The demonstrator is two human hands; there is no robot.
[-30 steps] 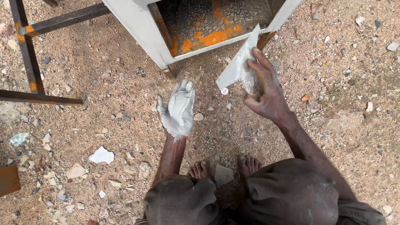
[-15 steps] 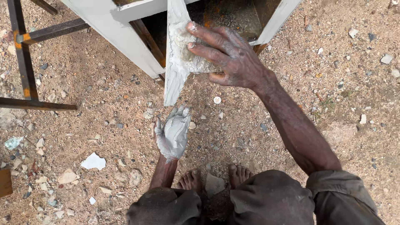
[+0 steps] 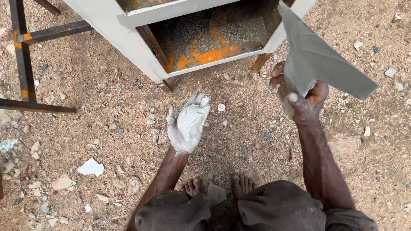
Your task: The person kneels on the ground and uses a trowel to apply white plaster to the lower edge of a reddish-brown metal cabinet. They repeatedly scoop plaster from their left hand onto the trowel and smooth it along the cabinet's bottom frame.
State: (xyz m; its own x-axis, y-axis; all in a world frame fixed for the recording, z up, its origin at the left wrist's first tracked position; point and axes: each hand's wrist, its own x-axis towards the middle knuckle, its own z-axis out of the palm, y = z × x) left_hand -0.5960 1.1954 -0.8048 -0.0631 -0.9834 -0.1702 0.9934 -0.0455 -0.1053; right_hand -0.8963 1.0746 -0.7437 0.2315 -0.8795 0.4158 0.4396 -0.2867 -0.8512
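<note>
Paste coats our left hand (image 3: 187,124), open and empty over the gravel ground (image 3: 107,128). Our right hand (image 3: 299,96) grips 1 grey sheet (image 3: 319,60) beside the white cabinet (image 3: 128,32). That slick grip could let the sheet slide down.

Your left hand (image 3: 187,124) hung open above the ground (image 3: 107,128), palm up. Your right hand (image 3: 299,96) was well to its right, gripping a flat sheet (image 3: 319,60) that rose up and to the right of it. Beyond both hands stood a cabinet (image 3: 128,34) with its open side toward you. A metal frame (image 3: 25,55) stood far left of the left hand. Your bare feet (image 3: 218,186) rested below, between the forearms.
</note>
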